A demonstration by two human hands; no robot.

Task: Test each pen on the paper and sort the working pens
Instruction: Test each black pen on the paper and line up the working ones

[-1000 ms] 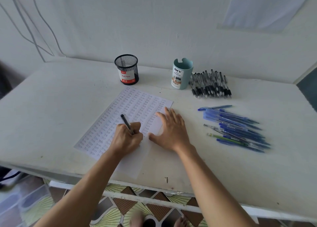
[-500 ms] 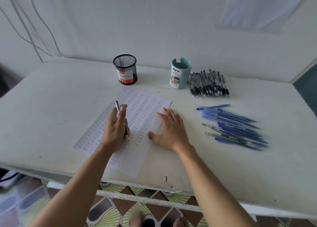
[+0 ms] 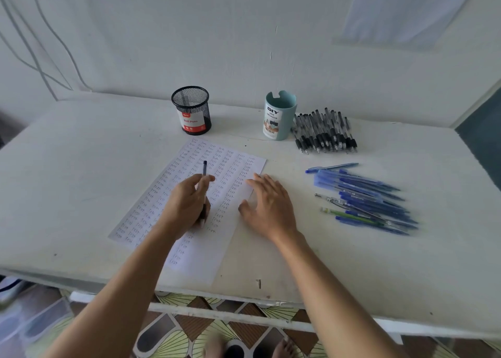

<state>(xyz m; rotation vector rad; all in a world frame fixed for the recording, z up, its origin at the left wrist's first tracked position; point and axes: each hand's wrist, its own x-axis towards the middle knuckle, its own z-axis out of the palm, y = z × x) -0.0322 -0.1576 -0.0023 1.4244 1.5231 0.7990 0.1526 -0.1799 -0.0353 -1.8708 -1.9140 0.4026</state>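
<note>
Pen (image 3: 204, 179): gripped in left hand (image 3: 187, 206) over the paper (image 3: 230, 173), mid-worktop (image 3: 81, 168). Right hand (image 3: 268, 208): flat, fingers spread, on paper's right edge. Far: black mesh cup (image 3: 192, 110), teal organizer (image 3: 279, 116), black pens (image 3: 325, 132). Right: blue pens (image 3: 366, 197).

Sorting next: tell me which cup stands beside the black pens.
The teal cup, next to the black pens; the black mesh cup stands apart to its left.

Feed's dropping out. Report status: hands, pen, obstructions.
Left hand grips pen over paper. Right hand flat, pressing paper edge. Mesh cup, teal organizer beyond paper; nothing between.
</note>
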